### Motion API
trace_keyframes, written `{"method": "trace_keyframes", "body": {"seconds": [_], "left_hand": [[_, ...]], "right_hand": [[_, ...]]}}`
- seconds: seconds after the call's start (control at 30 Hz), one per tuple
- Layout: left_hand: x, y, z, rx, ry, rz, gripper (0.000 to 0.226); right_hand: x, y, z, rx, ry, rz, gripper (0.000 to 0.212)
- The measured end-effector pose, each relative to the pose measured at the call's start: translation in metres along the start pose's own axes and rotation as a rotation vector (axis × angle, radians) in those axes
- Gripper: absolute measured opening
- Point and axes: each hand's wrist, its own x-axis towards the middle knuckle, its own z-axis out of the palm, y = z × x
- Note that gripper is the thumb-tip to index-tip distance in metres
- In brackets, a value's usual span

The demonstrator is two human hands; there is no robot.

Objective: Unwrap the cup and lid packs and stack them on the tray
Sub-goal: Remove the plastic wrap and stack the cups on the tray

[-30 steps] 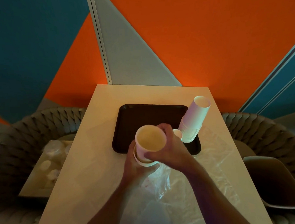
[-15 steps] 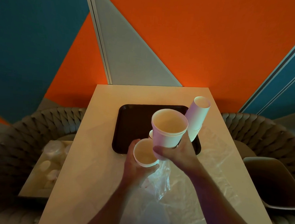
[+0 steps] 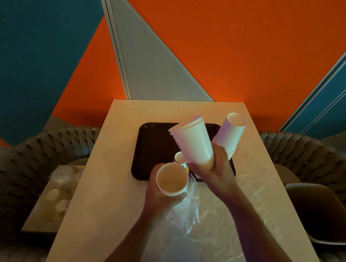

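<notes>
Curling round the base of a short nest of white cups (image 3: 191, 140), the right hand's fingers (image 3: 216, 155) gripped it tightly at the centre of the frame, while the left hand (image 3: 161, 197) wrapped its fingers and thumb round the remaining cups (image 3: 171, 182) just below and left of it, mouth up toward the camera. Half a second earlier the right hand (image 3: 214, 172) had held that nest upright with its open mouth showing; it had since tipped the nest over, so the rims pointed to the upper left and the side wall faced the lens. That turn suggested the cups were being inverted to join the leaning stack (image 3: 230, 133) standing mouth-down on the right side of the dark tray (image 3: 153, 146). A small printed cup (image 3: 180, 158) stood on the tray between the hands. Crumpled clear wrap (image 3: 213, 221) lay on the table (image 3: 98, 187) in the lower centre, so this pack was already open, with the left hand's share not yet stacked.
</notes>
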Motion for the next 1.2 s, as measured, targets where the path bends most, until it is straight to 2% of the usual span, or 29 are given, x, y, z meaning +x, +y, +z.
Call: {"method": "trace_keyframes", "body": {"seconds": [0.13,0.3,0.37,0.5,0.67,0.9,1.07,1.2], "left_hand": [[-0.001,0.0,0.001,0.003,0.005,0.017,0.085],[0.0,-0.005,-0.002,0.027,-0.012,0.031,0.092],[0.0,-0.005,-0.001,0.036,-0.01,0.034,0.094],[0.001,-0.008,-0.001,0.048,-0.014,0.033,0.096],[0.001,-0.01,-0.002,0.059,-0.008,0.039,0.102],[0.002,-0.009,-0.002,0.074,-0.01,0.069,0.104],[0.001,-0.007,-0.002,0.077,-0.003,0.081,0.101],[0.001,-0.006,-0.002,0.074,-0.004,0.087,0.095]], "right_hand": [[0.004,-0.007,-0.019,-0.026,0.16,-0.071,0.064],[0.012,-0.02,-0.043,-0.197,0.373,-0.213,0.041],[0.016,-0.023,-0.051,-0.252,0.433,-0.233,0.042],[0.022,-0.033,-0.067,-0.327,0.5,-0.21,0.06],[0.024,-0.045,-0.089,-0.357,0.586,-0.192,0.061],[0.04,-0.036,-0.099,-0.503,0.504,-0.091,0.065],[0.064,-0.026,-0.099,-0.568,0.42,-0.21,0.075],[0.085,-0.019,-0.1,-0.632,0.36,-0.266,0.065]]}}
